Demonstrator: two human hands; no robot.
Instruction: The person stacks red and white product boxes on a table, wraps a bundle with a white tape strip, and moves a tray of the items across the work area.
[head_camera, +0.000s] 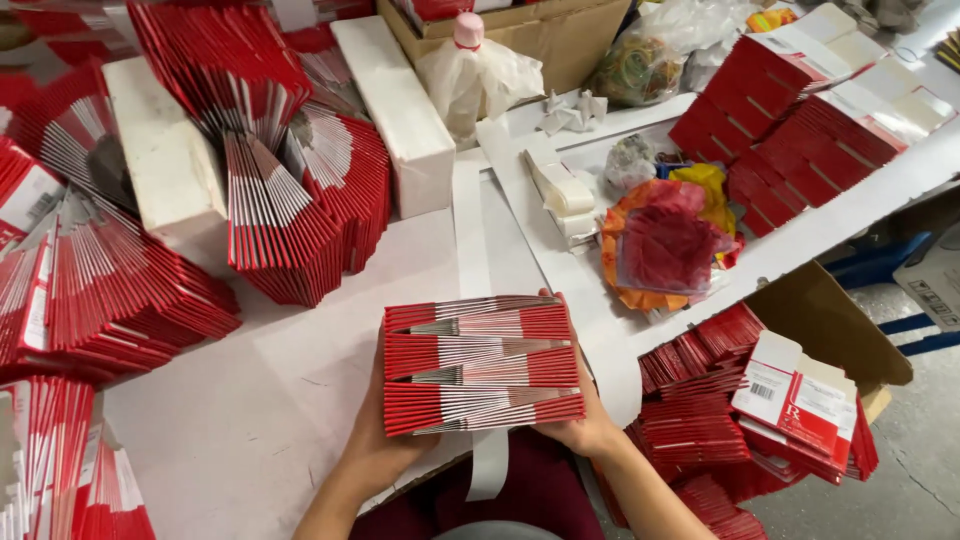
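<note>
Squarely, both hands (480, 440) clamping carton stack (482, 363), table edge (440, 472) near

Bundle of flat cartons (482, 365) stands on edge at the near rim of the table (260, 400), left hand (385, 435) against its left end, right hand (585, 425) against its right end, over a paper strip (470, 250) running away across the table. Behind and to the left lie fanned stacks of cartons (290, 220) with two blocks (165, 150) among them. To the right sits a bag (665, 245), an open box of bundles (740, 400) below the table edge, and a bottle (468, 35) at the far side.
</note>
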